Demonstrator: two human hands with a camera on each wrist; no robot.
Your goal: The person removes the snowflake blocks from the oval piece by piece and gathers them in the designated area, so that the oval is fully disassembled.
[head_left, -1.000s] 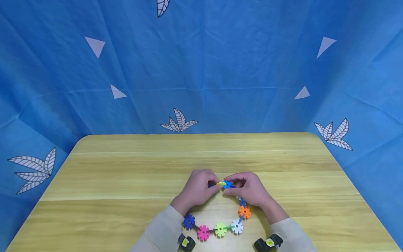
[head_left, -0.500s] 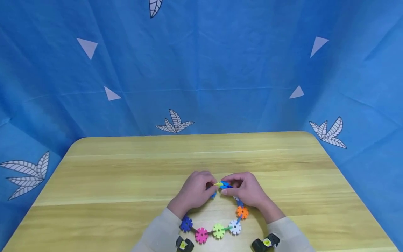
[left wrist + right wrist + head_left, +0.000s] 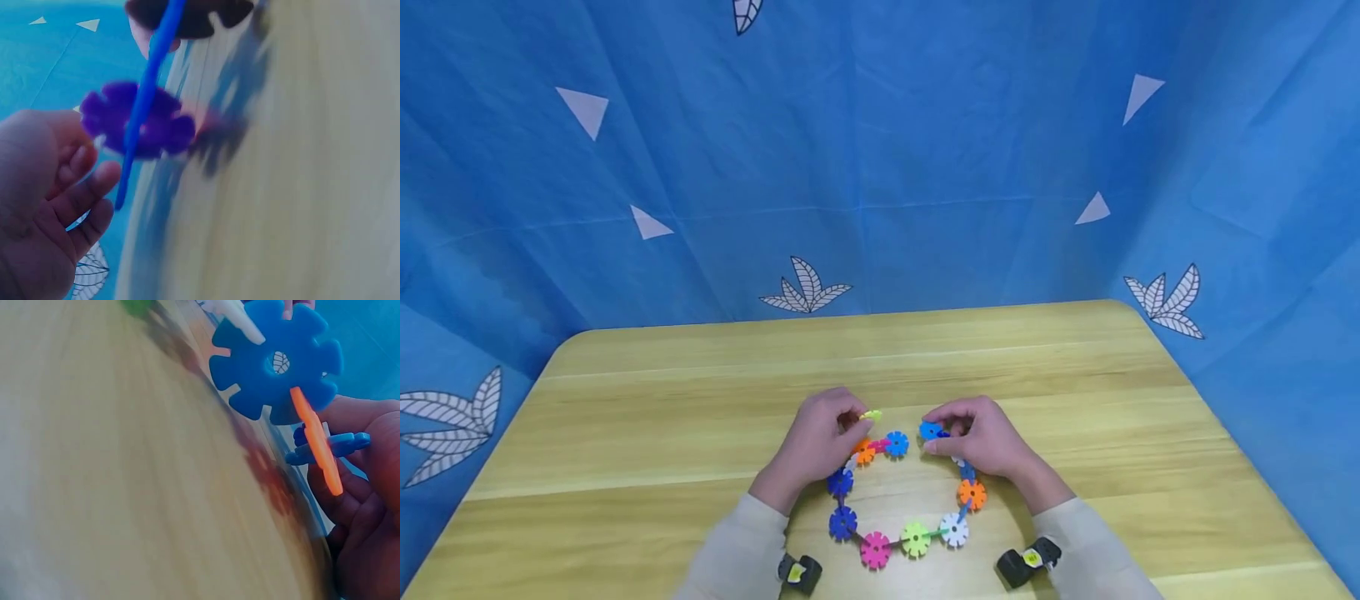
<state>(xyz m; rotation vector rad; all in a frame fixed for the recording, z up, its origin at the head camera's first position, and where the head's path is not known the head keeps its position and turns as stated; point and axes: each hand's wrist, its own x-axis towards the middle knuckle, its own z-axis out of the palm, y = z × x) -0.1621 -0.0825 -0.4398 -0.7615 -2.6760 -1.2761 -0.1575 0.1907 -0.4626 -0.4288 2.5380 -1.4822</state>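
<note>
In the head view my left hand [image 3: 820,442] pinches a small yellow notched disc [image 3: 871,415] between thumb and fingertips, above the far left of a chain of interlocking plastic discs. My right hand [image 3: 988,437] holds the blue disc [image 3: 930,431] at the chain's right end. Across a gap, another blue disc [image 3: 897,443] ends the left side, joined to a pink one seen edge-on. The chain curves towards me through a magenta disc [image 3: 876,551]. The left wrist view shows a blurred purple disc [image 3: 103,122] near the fingers; the right wrist view shows an edge-on orange disc [image 3: 317,444].
The chain lies on a wood-grain table [image 3: 647,400]. A blue cloth [image 3: 925,167] with white leaf and triangle prints hangs behind and beside it. Black wrist cameras [image 3: 1030,562] sit at both sleeves.
My left hand has moved left with the yellow disc, away from the right hand's blue disc. The chain's left end shows now. My right hand keeps its hold, and the head view has shifted slightly.
</note>
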